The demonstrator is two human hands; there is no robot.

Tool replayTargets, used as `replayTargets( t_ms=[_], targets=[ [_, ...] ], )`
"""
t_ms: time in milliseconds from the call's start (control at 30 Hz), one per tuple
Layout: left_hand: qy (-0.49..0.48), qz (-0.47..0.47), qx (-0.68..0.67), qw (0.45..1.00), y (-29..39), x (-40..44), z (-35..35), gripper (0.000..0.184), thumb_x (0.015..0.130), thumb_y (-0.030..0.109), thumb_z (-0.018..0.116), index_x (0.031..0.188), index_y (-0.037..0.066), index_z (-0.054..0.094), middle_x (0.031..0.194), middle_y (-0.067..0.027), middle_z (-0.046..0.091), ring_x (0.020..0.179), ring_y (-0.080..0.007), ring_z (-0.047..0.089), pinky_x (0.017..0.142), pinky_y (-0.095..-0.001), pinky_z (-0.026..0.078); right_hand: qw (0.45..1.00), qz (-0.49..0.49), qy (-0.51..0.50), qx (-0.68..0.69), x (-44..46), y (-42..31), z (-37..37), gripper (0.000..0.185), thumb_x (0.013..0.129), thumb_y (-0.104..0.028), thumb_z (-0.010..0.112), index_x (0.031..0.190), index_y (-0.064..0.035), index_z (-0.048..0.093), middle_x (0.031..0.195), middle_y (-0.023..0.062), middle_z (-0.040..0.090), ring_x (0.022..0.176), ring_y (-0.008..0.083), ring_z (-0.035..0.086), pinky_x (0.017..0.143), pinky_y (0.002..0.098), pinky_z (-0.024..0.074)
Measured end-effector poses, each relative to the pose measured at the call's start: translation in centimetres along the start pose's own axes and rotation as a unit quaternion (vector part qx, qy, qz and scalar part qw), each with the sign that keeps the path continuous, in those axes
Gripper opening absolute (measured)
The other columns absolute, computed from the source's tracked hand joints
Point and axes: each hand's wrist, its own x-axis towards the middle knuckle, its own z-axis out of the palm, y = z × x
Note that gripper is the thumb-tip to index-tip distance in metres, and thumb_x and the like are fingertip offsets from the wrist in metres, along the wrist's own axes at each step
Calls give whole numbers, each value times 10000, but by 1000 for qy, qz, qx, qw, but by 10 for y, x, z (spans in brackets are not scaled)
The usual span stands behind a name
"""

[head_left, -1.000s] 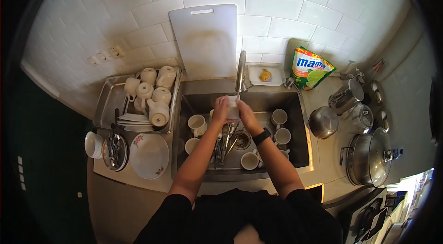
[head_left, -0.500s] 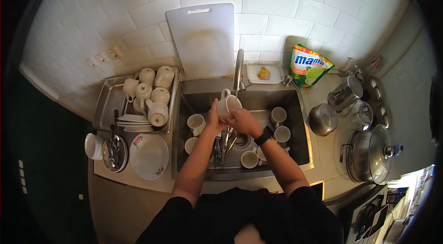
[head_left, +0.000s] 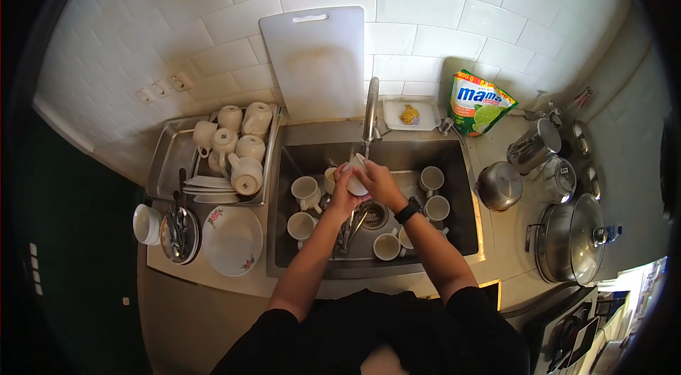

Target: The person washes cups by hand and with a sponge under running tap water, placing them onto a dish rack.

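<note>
Both hands hold a white mug (head_left: 358,182) below the running faucet (head_left: 371,109), over the sink (head_left: 454,230). My left hand (head_left: 343,198) grips it from the left side. My right hand (head_left: 381,185) is closed on it from the right, and its fingers cover part of the mug. The mug is tilted, and its handle cannot be made out. Several cream mugs stand in the sink, among them one on the left (head_left: 305,189) and one on the right (head_left: 431,178). Cutlery (head_left: 345,237) lies near the drain (head_left: 373,216), partly hidden by my left forearm.
On the left stands a metal tray (head_left: 164,166) with upturned mugs (head_left: 248,176) and small plates (head_left: 207,188). Near it are a floral plate (head_left: 233,240) and stacked bowls (head_left: 146,225). A green detergent pouch (head_left: 479,102), a sponge dish (head_left: 424,118) and pots (head_left: 578,237) are at the back and right.
The mug has been turned in my hands and lowered slightly, so its open rim no longer faces me. My left hand has shifted right and down. The view has shifted slightly.
</note>
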Motion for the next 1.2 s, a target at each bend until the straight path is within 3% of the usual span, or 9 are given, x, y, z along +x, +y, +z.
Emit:
replayTargets(
  t_ms=[200,400,500,567,800,933,1067,1133,1200],
  targets=[
    [-267,-187,-66,943,4,37,-57,603,789,633,370,1089,128,504,1048,-71,532,890,-171,546,660,-288,469,978,-140,-69,-138,-6,-30,-17,346,823,-346,531,798,-6,593,672,227,566,662,373,577,580,431,449],
    [-35,-49,42,997,-4,20,-26,575,790,608,412,1186,192,424,1155,-48,485,1023,-221,493,753,-468,426,997,36,15,72,0,-13,7,342,889,-312,476,832,4,594,633,187,554,557,206,553,547,327,431],
    [-48,-8,-3,999,-8,23,-31,546,787,492,527,1206,172,387,1163,-67,461,1008,-232,496,762,-429,437,950,80,-9,300,0,8,24,361,897,-326,449,887,16,566,671,234,550,614,397,552,558,367,433],
    [2,63,99,993,5,-2,-10,544,773,394,611,1196,136,388,1134,-84,468,986,-238,504,768,-376,446,981,62,60,171,1,13,24,351,891,-307,448,874,25,558,703,246,553,650,409,552,584,387,435],
    [41,298,540,786,0,11,-15,629,662,323,720,1160,93,413,1046,-206,514,911,-307,553,765,-361,453,993,92,-45,-63,-7,20,-17,302,832,-240,477,808,40,585,747,264,566,742,427,553,667,447,437],
    [-2,293,611,735,13,-12,19,644,629,297,737,1161,116,422,1008,-178,498,901,-336,534,793,-401,444,978,200,-35,38,-9,39,-38,303,803,-252,520,847,30,619,682,175,620,672,236,630,620,331,474],
    [-9,337,466,818,-17,29,1,568,711,322,673,1185,148,413,1028,-111,509,933,-293,545,777,-389,461,935,168,-16,312,-15,41,-39,278,866,-236,523,879,31,598,708,50,608,561,103,562,519,246,473],
    [-40,135,203,969,-10,25,5,519,737,391,622,1166,167,435,1042,-104,507,894,-269,547,750,-395,456,959,40,-46,276,-17,26,-30,293,872,-260,525,868,25,594,678,48,595,542,99,548,498,246,457],
    [-79,-16,11,997,-4,21,2,486,757,460,562,1140,176,465,1042,-80,518,885,-244,547,734,-397,451,976,-4,-89,200,-17,6,-24,299,875,-272,525,860,20,589,651,54,582,521,103,534,483,250,442]
  ],
)
